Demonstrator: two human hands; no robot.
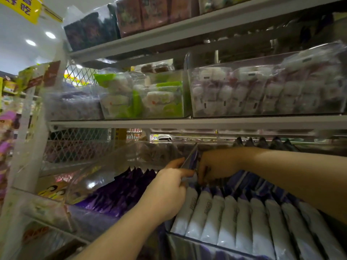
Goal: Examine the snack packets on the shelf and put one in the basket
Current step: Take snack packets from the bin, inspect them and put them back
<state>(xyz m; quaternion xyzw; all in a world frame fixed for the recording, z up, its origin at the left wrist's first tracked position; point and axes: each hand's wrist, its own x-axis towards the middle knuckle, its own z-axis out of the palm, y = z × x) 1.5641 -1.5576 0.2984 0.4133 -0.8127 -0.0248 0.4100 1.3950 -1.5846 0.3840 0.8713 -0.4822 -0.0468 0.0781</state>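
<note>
So one purple packet (193, 159) is up out of the row, edge-on and tilted a bit. It's pinched between the left hand (169, 192) and right hand (216, 164). Right below it is a row of white packets (234, 216) with lavender tops, standing upright, packed tight side by side. Just left of those sit dark purple packets (122, 192), also upright, with zigzag top edges. Print's too blurry to read.

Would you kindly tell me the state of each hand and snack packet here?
Small purple snack packet: upright, pinched between both hands.
Left hand: pinching that packet.
Right hand: fingers curled on it.
White-and-purple packets: standing in a row.
Dark purple packets: leaning in overlapping rows.
</note>
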